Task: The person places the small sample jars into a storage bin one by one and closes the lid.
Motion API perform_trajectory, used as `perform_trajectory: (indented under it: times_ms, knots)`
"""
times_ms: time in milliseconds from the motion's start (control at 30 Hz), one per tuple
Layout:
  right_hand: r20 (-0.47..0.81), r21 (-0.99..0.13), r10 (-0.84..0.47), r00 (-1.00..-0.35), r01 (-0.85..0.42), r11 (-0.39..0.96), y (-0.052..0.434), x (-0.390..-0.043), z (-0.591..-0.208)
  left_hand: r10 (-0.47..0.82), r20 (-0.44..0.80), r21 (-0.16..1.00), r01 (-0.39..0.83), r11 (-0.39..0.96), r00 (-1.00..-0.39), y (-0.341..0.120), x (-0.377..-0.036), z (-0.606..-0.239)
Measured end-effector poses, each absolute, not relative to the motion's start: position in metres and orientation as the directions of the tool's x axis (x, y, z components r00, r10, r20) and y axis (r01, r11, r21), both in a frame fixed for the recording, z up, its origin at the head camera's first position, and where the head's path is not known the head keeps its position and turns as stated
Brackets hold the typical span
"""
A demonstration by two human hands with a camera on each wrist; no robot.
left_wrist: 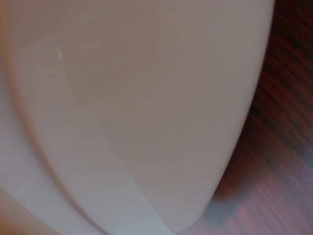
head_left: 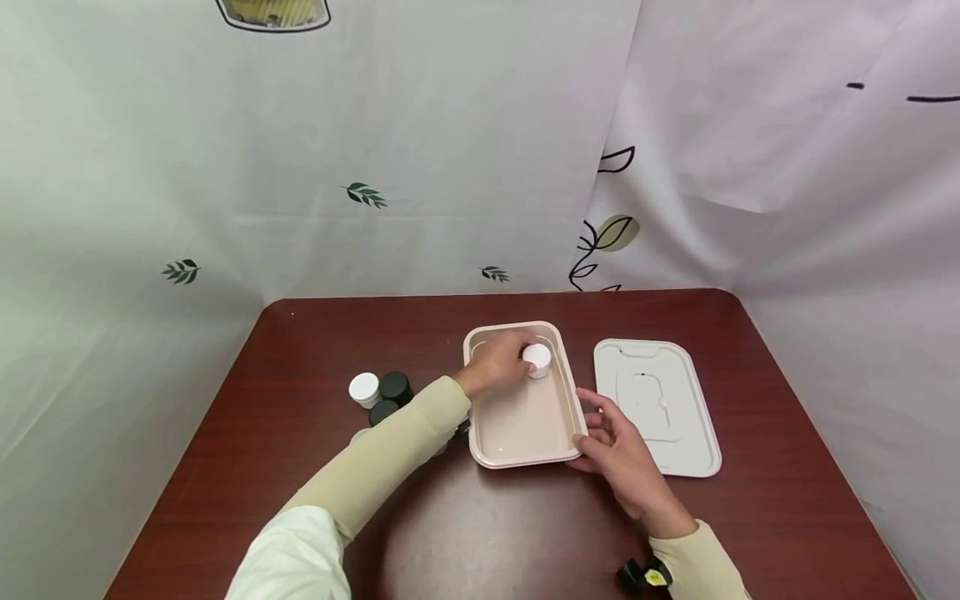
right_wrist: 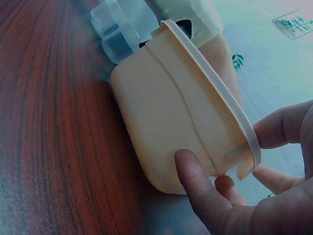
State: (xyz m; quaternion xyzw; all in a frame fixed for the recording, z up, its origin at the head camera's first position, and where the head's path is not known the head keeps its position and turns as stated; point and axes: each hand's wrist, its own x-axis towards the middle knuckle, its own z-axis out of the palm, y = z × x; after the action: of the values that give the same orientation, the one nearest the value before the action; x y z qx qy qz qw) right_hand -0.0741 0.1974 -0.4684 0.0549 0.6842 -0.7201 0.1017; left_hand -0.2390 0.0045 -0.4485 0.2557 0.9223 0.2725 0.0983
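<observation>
Reaching hand: the left hand (head_left: 497, 364) stretches forward over the far end of the box (head_left: 517, 454), fingers curled around a small white jar (head_left: 537, 360) held just inside it.
Bracing hand: the right hand (head_left: 617, 450) lies at the box's near right corner, palm turned inward; its fingers (right_wrist: 195, 178) are nearly straight and press the outer wall, the thumb touching below the rim.
Sleeves: both forearms wear beige sleeves; the left one crosses the table diagonally.
Box: rectangular, rounded corners, smooth matte pinkish-beige plastic with a raised lip; it sits mid-table, open.
Lid (head_left: 656, 404): flat white plastic, rounded rectangle with a moulded inner outline, lying just to the right of the box, beside the right hand.
Other jars (head_left: 380, 392): one white-capped and two black-capped, round, clustered left of the box; clear plastic ones show behind the box in the right wrist view.
Table (head_left: 300, 350): dark reddish-brown wood grain, glossy.
Backdrop: pale cloth with leaf prints.
</observation>
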Motion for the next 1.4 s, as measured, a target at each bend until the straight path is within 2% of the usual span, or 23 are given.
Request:
perform_trajectory:
  times_ms: [167,467,567,700,833,967,1167,1400]
  knots:
    - [-0.218,-0.975,-0.066,-0.974,0.221,-0.038,0.194,-0.074,-0.469,0.519,-0.039,0.536,0.420,0.732,-0.854,0.000,-0.237,-0.447]
    - [-0.223,-0.974,-0.038,-0.974,0.224,-0.017,0.189,-0.075,-0.468,0.517,-0.069,0.613,0.372,0.696,-0.853,-0.014,-0.231,-0.429]
    - [-0.220,-0.975,-0.038,-0.975,0.221,-0.013,0.189,-0.075,-0.467,0.502,-0.060,0.669,0.338,0.661,-0.863,-0.022,-0.227,-0.422]
    - [-0.221,-0.975,-0.040,-0.975,0.221,-0.008,0.189,-0.074,-0.466,0.469,-0.043,0.795,0.254,0.551,-0.882,-0.038,-0.219,-0.410]
    - [-0.222,-0.975,-0.038,-0.974,0.223,-0.005,0.188,-0.071,-0.467,0.420,-0.011,0.892,0.181,0.414,-0.907,-0.063,-0.214,-0.396]
    - [-0.219,-0.976,-0.030,-0.975,0.219,-0.007,0.188,-0.069,-0.467,0.354,0.033,0.936,0.153,0.318,-0.935,-0.098,-0.210,-0.383]
    - [-0.219,-0.976,-0.021,-0.975,0.219,-0.008,0.188,-0.069,-0.466,0.239,0.029,0.966,0.088,0.244,-0.971,-0.158,-0.201,-0.371]
    - [-0.226,-0.974,-0.008,-0.974,0.226,-0.025,0.188,-0.069,-0.465,0.111,-0.007,0.980,0.015,0.198,-0.994,-0.210,-0.189,-0.385]
